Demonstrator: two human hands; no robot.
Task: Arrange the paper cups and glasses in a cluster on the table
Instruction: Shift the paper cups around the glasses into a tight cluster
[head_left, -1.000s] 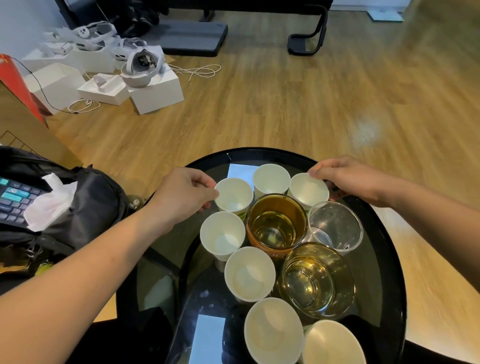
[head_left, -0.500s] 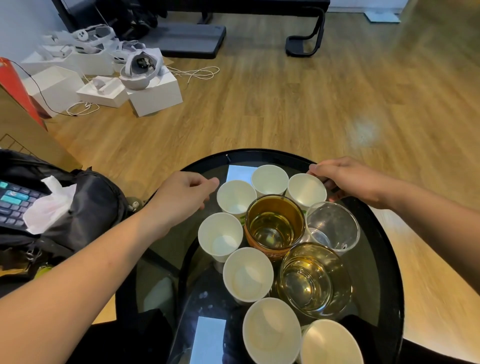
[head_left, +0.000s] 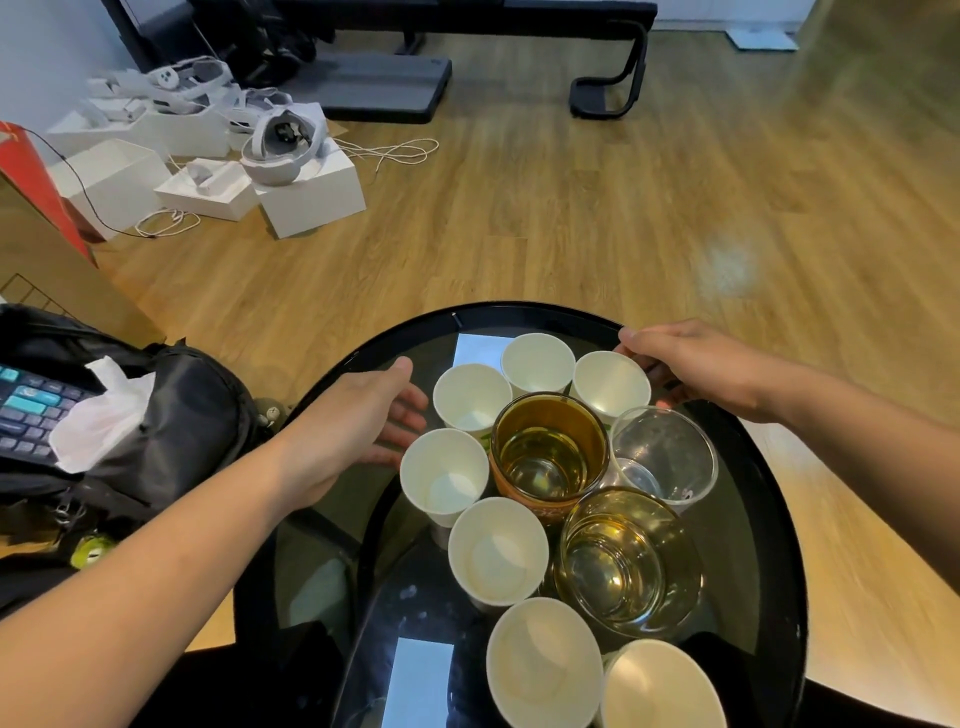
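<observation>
The round black glass-topped table (head_left: 769, 545) carries everything, and the group on it runs as a long band from the far rim toward the person rather than as a tight knot. Three glasses sit on its right side: an amber tumbler (head_left: 549, 449) in the middle, a clear empty glass (head_left: 665, 457) just right of it, and a yellow-tinted glass (head_left: 628, 564) nearer the person, all close enough to seem touching. Seven white paper cups (head_left: 498, 551) wrap round them, three along the far edge, two on the left, and two nearest the camera that trail off from the rest.

The left hand (head_left: 353, 431) lies open and empty, palm toward the two left-side cups, fingertips just beside the upper one. The right hand (head_left: 701, 364) curls loosely at the far-right white cup (head_left: 610, 384); whether it grips the cup I cannot tell.

The two near cups probably need drawing in, and both hands sit beyond them at the far end
</observation>
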